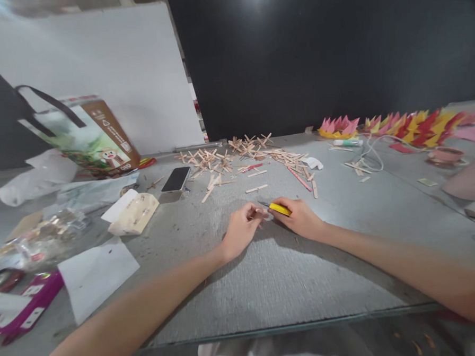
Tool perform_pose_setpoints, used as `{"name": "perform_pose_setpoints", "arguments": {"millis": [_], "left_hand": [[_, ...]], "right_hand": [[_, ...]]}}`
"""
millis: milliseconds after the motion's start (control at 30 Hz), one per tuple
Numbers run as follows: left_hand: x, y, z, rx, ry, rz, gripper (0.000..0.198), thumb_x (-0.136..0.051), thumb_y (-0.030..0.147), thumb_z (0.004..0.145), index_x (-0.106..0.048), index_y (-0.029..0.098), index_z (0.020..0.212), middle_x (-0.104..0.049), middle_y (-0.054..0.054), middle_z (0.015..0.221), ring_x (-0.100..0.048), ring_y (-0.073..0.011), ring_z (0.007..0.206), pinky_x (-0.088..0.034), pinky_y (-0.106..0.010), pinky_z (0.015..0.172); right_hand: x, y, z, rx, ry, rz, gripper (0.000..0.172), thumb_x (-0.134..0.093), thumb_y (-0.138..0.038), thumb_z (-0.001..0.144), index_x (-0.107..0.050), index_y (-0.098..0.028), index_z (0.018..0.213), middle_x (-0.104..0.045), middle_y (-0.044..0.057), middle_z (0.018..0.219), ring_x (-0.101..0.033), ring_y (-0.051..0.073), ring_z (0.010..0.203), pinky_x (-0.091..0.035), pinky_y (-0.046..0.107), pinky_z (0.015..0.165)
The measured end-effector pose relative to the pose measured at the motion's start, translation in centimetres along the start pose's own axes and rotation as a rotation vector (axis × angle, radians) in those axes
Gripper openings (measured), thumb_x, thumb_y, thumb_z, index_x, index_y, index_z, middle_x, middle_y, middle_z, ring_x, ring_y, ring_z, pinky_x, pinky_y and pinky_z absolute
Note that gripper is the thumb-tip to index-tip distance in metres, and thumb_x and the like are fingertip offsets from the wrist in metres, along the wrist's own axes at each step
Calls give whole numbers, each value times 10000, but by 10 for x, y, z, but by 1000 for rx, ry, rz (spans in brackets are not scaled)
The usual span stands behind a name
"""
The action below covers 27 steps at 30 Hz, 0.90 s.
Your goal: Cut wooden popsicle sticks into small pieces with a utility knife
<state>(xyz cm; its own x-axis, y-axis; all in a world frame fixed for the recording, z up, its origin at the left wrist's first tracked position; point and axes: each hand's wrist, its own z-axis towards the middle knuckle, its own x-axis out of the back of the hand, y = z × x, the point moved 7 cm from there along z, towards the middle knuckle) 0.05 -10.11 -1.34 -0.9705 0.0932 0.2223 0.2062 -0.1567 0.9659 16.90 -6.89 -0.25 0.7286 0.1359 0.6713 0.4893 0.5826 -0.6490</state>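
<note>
My right hand [301, 219] is closed around a yellow-handled cutter [280, 209], its thin dark blade pointing left. Close beside it on the left, my left hand [243, 225] has its fingers pinched together. Between the fingertips is a small whitish piece [267, 215], too small to make out clearly. Beyond the hands lie a loose wooden stick [256, 188], a pile of wooden sticks [290, 157] and several crossed-stick shapes [208, 159]. A red-patterned strip [300, 179] rests among the sticks.
On the left are a phone [176, 179], a tissue pack [135, 214], a white paper sheet [97, 275], a shopping bag [95, 135] and a purple tape dispenser [35, 305]. Folded paper flowers [422, 128], a white cable [374, 155] and a pink cup [446, 156] are at right.
</note>
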Motion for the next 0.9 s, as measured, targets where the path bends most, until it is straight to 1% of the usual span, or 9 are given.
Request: {"name": "perform_pose_setpoints", "arguments": {"millis": [67,133,233,300,433,633,767,833,900], "left_hand": [[0,1,0,-9,-10,37,173,-623,355,960,-661,188,934,-782,-48,881,-732,-180,790,-566,-292,726],[0,2,-1,-23,-17,95,107,-642,293,923,-669,190,914,-775,-31,856,-728,-182,800,-545,-293,748],[0,4,-2,-37,-18,157,90,-662,276,894,-676,188,883,-755,-20,830,-716,-188,813,-512,-291,752],[-1,5,-2,-34,-24,163,119,-670,301,892,-672,185,862,-736,-18,804,-699,-186,786,-497,-288,731],[-5,5,-1,-35,-82,122,165,-682,334,884,-650,182,828,-708,-14,779,-666,-170,750,-485,-278,718],[-9,5,0,-43,-135,92,270,-646,409,910,-621,184,763,-678,-11,752,-608,-159,721,-462,-271,695],[-10,10,-1,-61,-158,124,323,-612,432,940,-635,173,750,-627,1,707,-539,-142,680,-383,-261,645],[-11,11,-3,-61,-185,145,380,-585,477,959,-632,173,735,-548,21,653,-476,-130,640,-322,-259,605],[-12,11,-3,-60,-208,165,453,-551,527,971,-589,179,685,-452,34,614,-408,-122,610,-258,-265,577]], "right_hand": [[0,1,0,-7,3,-3,237,-603,-414,1014,-722,-215,1062,-779,39,860,-690,197,727,-480,285,683],[0,2,1,-16,10,-7,239,-601,-414,1013,-719,-213,1065,-779,44,867,-692,202,735,-484,290,688],[0,5,2,-30,24,-11,240,-598,-425,1011,-710,-217,1051,-772,42,858,-689,209,735,-482,296,689],[1,7,2,-37,33,-9,238,-594,-432,1012,-703,-223,1043,-768,38,859,-685,211,739,-478,298,689],[1,8,1,-41,51,3,240,-594,-450,1009,-690,-232,1036,-750,27,839,-668,210,727,-473,300,685],[5,-4,1,-48,110,53,268,-575,-472,1012,-673,-224,998,-740,34,852,-661,212,748,-485,304,702],[7,-14,0,-48,129,106,284,-565,-487,1012,-663,-224,971,-726,30,842,-647,204,747,-491,297,700],[7,-17,-2,-44,120,135,284,-569,-490,1007,-665,-226,964,-719,22,833,-643,198,746,-495,292,700],[6,-19,-3,-38,97,166,279,-578,-488,998,-673,-227,972,-722,20,842,-652,196,760,-507,291,714]]}}
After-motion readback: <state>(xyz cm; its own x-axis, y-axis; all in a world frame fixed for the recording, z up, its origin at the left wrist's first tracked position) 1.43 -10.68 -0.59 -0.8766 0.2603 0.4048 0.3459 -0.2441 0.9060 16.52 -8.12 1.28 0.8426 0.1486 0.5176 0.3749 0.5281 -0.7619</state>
